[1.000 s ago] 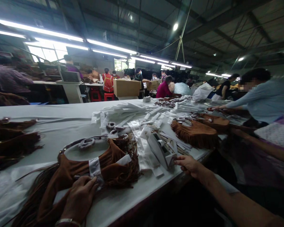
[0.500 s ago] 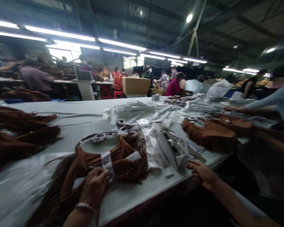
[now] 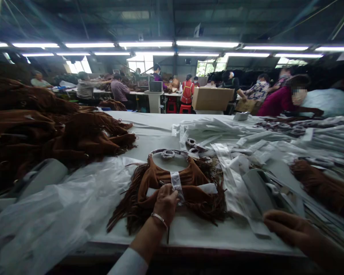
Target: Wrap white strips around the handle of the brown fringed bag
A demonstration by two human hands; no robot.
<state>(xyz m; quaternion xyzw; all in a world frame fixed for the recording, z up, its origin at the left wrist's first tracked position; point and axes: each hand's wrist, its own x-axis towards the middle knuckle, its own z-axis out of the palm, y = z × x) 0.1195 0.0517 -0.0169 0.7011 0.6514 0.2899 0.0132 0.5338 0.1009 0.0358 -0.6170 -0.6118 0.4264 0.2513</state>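
The left hand (image 3: 165,202) lies palm down on the brown fringed bag (image 3: 172,187), its fingers curled loosely and its fingertips pinching the lower end of the white paper band (image 3: 176,182) that wraps the bag's middle; a thin bracelet (image 3: 159,218) circles the wrist. The right hand (image 3: 286,228) rests at the near edge of the bench (image 3: 149,133), well to the right of the bag and apart from it, fingers loosely bent and holding nothing that can be made out, just in front of a white tape dispenser (image 3: 260,193). The bag lies flat near the front edge of the bench, its fringe fanned out to both sides and its curved metal handle (image 3: 167,153) on the side away from the person. Left of the bag spreads a sheet of clear plastic (image 3: 60,206), and beyond that, further left, a heap of more brown fringed bags (image 3: 46,130). Right of the bag and behind it lie many white paper strips (image 3: 232,133), scattered and stacked, with another fringed piece (image 3: 323,187) at the far right. Behind the bag, across the room, other people (image 3: 278,99) work at benches, and a cardboard box (image 3: 212,98) stands among them.
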